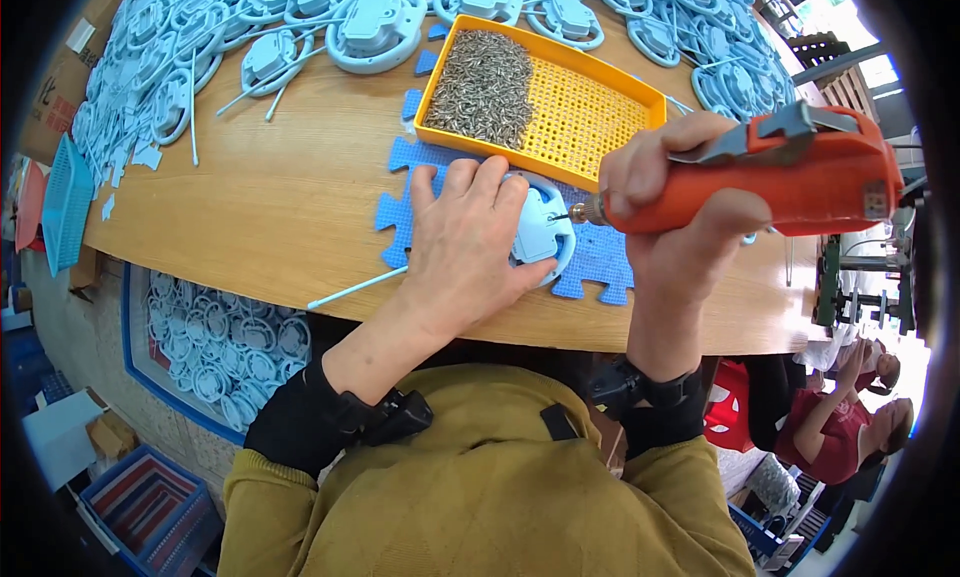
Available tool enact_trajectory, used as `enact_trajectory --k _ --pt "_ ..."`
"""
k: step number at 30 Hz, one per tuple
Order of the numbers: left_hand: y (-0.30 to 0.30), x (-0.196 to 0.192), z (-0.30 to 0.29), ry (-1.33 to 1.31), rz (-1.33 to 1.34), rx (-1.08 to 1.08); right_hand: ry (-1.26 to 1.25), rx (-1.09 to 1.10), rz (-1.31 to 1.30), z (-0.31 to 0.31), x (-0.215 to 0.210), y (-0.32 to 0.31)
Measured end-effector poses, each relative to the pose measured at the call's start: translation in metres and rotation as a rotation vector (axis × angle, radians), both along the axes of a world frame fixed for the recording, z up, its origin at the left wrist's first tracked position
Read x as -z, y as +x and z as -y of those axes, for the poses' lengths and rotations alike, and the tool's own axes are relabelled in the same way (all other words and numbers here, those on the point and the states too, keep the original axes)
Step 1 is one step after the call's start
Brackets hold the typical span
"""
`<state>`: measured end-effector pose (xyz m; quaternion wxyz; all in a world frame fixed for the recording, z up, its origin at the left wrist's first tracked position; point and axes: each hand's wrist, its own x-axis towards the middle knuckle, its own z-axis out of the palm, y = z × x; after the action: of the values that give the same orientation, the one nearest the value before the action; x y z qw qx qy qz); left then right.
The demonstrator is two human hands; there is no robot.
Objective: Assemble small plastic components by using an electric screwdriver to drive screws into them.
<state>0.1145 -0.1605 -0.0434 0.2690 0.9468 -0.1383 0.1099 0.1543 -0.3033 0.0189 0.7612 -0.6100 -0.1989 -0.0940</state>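
Note:
A light-blue round plastic housing [536, 235] with a ring-shaped rim lies on a blue foam mat [602, 260] at the table's front. My left hand [462, 232] rests over its left side, fingers curled at the far edge and thumb on the near edge. In my right hand [665, 197] is an orange electric screwdriver [815, 182], held level and pointing left. Its thin bit meets or hovers just over the housing's face; contact is hard to tell. Part of the housing is hidden under my left hand. A thin light-blue rod [355, 289] extends left from beneath that hand.
Just beyond the mat stands a yellow perforated tray [652, 107] with a heap of small screws [485, 87]. Many similar light-blue housings [375, 27] cover the table's far side. A blue-rimmed bin [225, 342] holds more below left. Other people [835, 432] sit at right.

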Motion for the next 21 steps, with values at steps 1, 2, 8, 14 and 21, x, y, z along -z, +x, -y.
enact_trajectory --k 1,2,8,14,21 --pt "0.0 0.001 0.0 -0.003 0.01 -0.001 -0.03 0.009 0.002 -0.003 0.0 -0.001" --pt "0.0 0.002 0.0 -0.006 0.019 -0.002 -0.06 0.018 0.003 -0.004 0.0 -0.001" --pt "0.0 -0.002 -0.001 0.005 0.02 -0.001 -0.119 -0.108 -0.029 -0.002 0.002 0.001" --pt "0.001 -0.003 -0.007 -0.04 0.011 0.01 0.037 -0.21 -0.054 -0.001 0.004 0.016" --pt "-0.083 -0.068 -0.147 0.226 -0.302 -0.148 0.226 0.076 0.162 0.062 0.015 0.074"
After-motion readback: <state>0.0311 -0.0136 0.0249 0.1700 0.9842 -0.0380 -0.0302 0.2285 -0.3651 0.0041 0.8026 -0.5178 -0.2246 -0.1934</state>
